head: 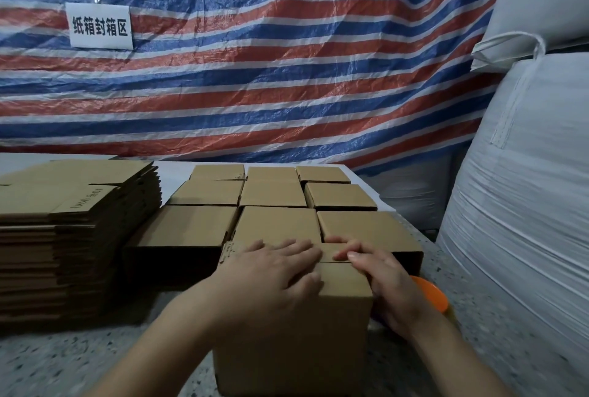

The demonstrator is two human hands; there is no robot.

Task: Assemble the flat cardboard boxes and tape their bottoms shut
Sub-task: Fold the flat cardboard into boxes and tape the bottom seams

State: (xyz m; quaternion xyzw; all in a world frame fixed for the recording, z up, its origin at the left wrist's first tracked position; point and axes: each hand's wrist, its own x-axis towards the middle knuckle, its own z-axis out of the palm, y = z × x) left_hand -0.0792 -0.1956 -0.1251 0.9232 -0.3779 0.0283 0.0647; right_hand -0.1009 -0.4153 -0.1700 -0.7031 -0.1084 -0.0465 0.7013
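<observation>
Both hands (271,272) (382,285) flat, fingers straight, pressing flaps closed on box (296,333). Next probably needs orange tape dispenser (430,294) grabbed.

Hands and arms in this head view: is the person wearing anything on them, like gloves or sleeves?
No. The left hand and right hand are bare, without gloves, rings or a watch. Both forearms are uncovered to the picture's bottom edge; no sleeve shows.

Left grip (274,272) flat, fingers straight; right grip (379,278) fingers curled, pressing down.
</observation>
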